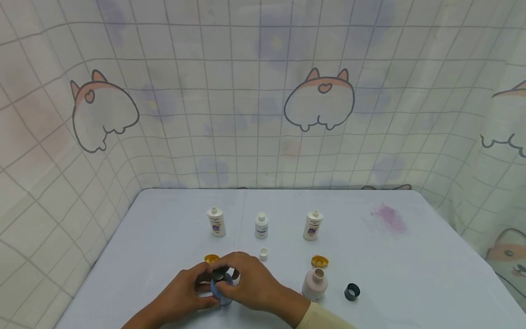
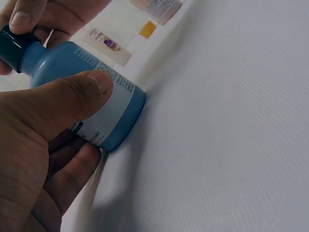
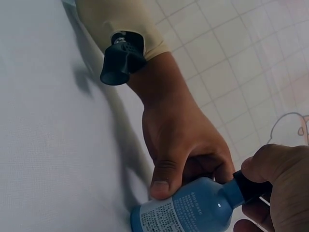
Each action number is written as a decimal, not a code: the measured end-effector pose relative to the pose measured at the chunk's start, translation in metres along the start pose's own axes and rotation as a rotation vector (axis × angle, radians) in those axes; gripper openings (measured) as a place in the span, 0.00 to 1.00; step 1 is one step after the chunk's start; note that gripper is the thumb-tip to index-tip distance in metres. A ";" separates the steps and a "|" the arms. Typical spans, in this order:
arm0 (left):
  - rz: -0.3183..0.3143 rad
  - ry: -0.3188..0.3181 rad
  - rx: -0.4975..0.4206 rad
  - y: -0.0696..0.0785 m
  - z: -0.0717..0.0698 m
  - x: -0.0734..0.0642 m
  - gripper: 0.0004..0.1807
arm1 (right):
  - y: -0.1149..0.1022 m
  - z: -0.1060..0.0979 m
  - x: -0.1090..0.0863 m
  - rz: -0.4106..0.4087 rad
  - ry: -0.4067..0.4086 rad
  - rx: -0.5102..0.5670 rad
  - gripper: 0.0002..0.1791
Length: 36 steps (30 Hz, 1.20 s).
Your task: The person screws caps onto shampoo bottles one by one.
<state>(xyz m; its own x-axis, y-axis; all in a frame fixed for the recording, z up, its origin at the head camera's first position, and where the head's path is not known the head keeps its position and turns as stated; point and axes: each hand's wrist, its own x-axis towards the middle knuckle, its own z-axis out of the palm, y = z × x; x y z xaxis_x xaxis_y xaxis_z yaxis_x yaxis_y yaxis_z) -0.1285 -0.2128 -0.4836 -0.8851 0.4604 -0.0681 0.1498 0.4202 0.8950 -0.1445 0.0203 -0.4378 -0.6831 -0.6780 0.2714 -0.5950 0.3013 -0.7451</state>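
A blue bottle (image 2: pixel 120 111) with a printed white label stands near the table's front, tilted a little in the head view. My left hand (image 1: pixel 182 292) holds its body, the thumb across the label and the fingers around the far side. At the neck sits a dark cap (image 3: pixel 248 186), which my right hand (image 1: pixel 250 281) pinches between thumb and fingers. Whether the cap is threaded on cannot be told. Just right of my right wrist is an uncapped pale pink bottle (image 1: pixel 314 287), with a black ring-like cap (image 1: pixel 352 292) beside it.
Three white bottles stand in a row farther back: left (image 1: pixel 216 222), middle (image 1: pixel 261 226), right (image 1: pixel 313 225). In front of them lie a yellow cap (image 1: pixel 211 258), a small white cap (image 1: pixel 263 254) and another yellow cap (image 1: pixel 319 261). A pink stain (image 1: pixel 390 218) marks the white table.
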 end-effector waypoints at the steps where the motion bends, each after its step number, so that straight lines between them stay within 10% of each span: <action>1: 0.000 -0.001 -0.004 0.000 0.000 0.000 0.36 | 0.000 0.000 0.000 -0.003 0.001 -0.004 0.19; 36: -0.013 0.015 0.016 0.001 0.000 -0.001 0.37 | 0.013 0.000 -0.010 0.011 0.012 0.024 0.24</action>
<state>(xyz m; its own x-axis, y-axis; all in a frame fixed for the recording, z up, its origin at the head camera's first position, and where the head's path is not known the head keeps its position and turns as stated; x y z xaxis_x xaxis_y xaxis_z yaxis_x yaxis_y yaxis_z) -0.1276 -0.2133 -0.4829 -0.8936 0.4430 -0.0725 0.1454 0.4385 0.8869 -0.1449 0.0306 -0.4502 -0.6947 -0.6667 0.2701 -0.5771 0.2924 -0.7625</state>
